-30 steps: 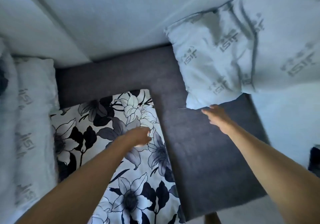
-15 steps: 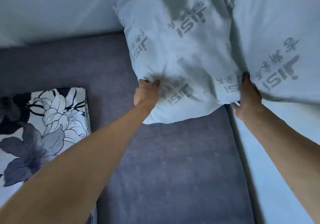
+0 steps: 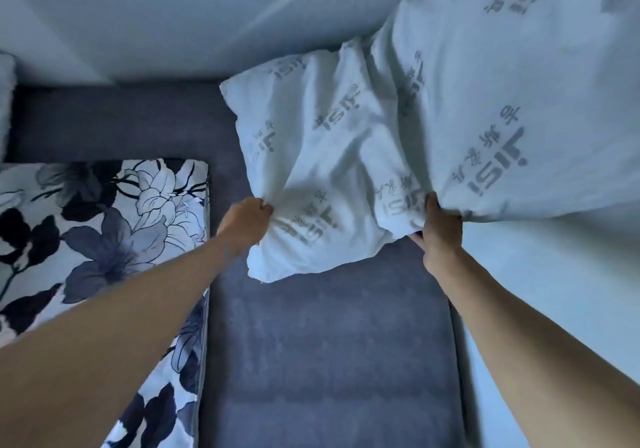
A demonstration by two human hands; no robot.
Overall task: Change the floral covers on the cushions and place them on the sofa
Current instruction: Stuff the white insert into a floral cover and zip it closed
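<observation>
A bare white cushion (image 3: 311, 156) printed with grey lettering lies tilted on the grey sofa seat (image 3: 329, 361). My left hand (image 3: 247, 220) grips its left lower edge, fingers curled into the fabric. My right hand (image 3: 440, 225) grips its right lower corner, just under a second, larger white cushion (image 3: 519, 94) that leans at the upper right. A cushion in a black-and-white floral cover (image 3: 104, 232) lies flat on the seat to the left, partly hidden by my left forearm.
The pale sofa back (image 3: 173, 21) runs along the top. Another white cushion's edge (image 3: 5, 101) shows at the far left. A pale surface (image 3: 554, 291) lies to the right of the seat.
My left hand left the floral cushion and took hold of the white cushion; my right hand closed on its other corner. The cushion now sits lower and further from the sofa back.
</observation>
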